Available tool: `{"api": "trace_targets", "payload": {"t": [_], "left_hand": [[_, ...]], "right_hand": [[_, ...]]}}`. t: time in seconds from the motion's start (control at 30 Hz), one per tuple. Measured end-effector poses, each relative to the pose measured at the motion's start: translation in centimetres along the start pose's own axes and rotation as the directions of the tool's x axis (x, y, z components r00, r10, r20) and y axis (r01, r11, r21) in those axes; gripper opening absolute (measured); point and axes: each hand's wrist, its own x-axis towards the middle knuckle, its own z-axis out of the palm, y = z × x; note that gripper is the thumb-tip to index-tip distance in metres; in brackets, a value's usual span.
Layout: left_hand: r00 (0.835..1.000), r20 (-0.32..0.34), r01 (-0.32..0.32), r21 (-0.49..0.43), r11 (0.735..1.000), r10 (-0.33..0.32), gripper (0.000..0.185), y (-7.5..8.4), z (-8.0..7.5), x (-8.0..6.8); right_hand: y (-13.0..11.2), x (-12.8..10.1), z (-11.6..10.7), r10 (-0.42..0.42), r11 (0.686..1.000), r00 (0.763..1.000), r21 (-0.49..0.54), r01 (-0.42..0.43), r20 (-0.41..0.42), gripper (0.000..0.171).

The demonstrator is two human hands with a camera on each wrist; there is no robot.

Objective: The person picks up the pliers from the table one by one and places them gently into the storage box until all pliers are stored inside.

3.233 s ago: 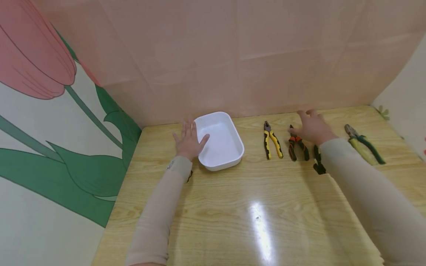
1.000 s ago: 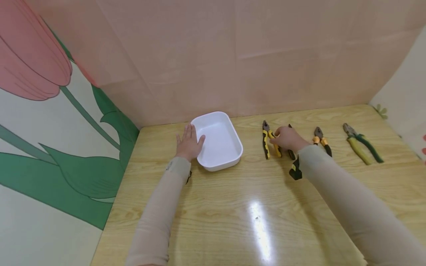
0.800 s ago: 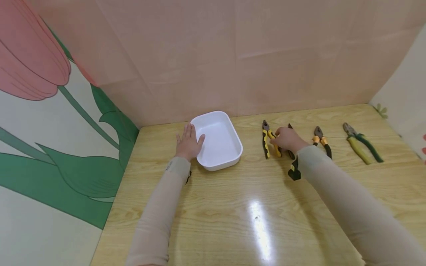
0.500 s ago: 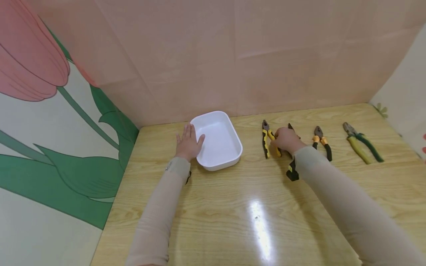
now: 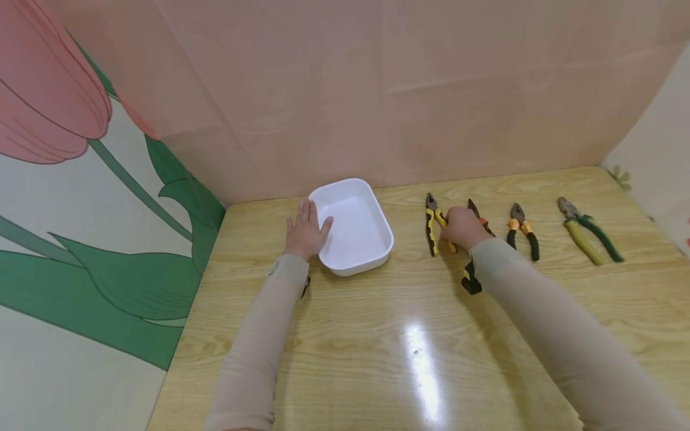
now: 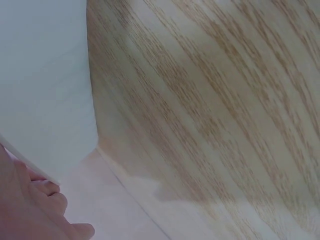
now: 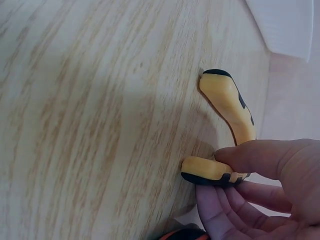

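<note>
Pinching one handle of the yellow-and-black pliers [image 5: 438, 224] between thumb and curled fingers, the right hand [image 5: 461, 226] takes its grip; the left hand [image 5: 305, 232], fingers flat, steadies the white tray [image 5: 384, 254] on the counter [image 5: 377, 335].

Light wood-grain laminate tabletop [image 5: 377, 335]: smooth, glossy, glare patch toward 6 o'clock. White rectangular plastic tray [image 5: 356, 230]: smooth, satin. Yellow-and-black-handled pliers [image 5: 435, 222]: dull grey metal head, smooth rubbery grips. Beige stretch-fabric sleeves [image 5: 253, 353]: matt. Pink back wall [image 5: 431, 90]: matt, creased sheet.

A white tray [image 5: 356, 230] sits on the pale wood-grain bench [image 5: 377, 335] beside yellow-and-black pliers [image 5: 433, 220], orange-and-black pliers [image 5: 521, 230] and green-and-yellow pliers [image 5: 590, 238].
</note>
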Motion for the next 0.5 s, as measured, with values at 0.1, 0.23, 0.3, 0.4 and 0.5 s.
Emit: {"api": "trace_targets", "payload": {"t": [0.1, 0.23, 0.3, 0.4, 0.5], "left_hand": [[1.0, 0.003, 0.003, -0.005, 1.0, -0.003, 0.083, 0.08, -0.15, -0.05], [1.0, 0.013, 0.008, -0.001, 1.0, -0.008, 0.083, 0.13, -0.26, -0.02], [1.0, 0.014, 0.01, 0.0, 1.0, -0.01, 0.084, 0.14, -0.28, -0.03], [1.0, 0.012, 0.011, -0.007, 1.0, -0.011, 0.086, 0.15, -0.25, -0.06], [1.0, 0.009, 0.013, -0.014, 1.0, -0.013, 0.087, 0.16, -0.22, -0.11]], "right_hand": [[-0.11, 0.02, 0.04, 0.005, 1.0, 1.0, 0.001, -0.006, 0.002, 0.015], [-0.09, 0.06, 0.22, 0.011, 1.0, 1.0, 0.011, -0.011, 0.002, 0.015], [-0.09, 0.08, 0.31, 0.013, 1.0, 1.0, 0.015, -0.013, 0.001, 0.015], [-0.11, 0.13, 0.46, 0.02, 1.0, 1.0, 0.022, -0.02, -0.003, 0.018], [-0.11, 0.17, 0.56, 0.023, 0.999, 1.0, 0.029, -0.023, -0.001, 0.021]]}}
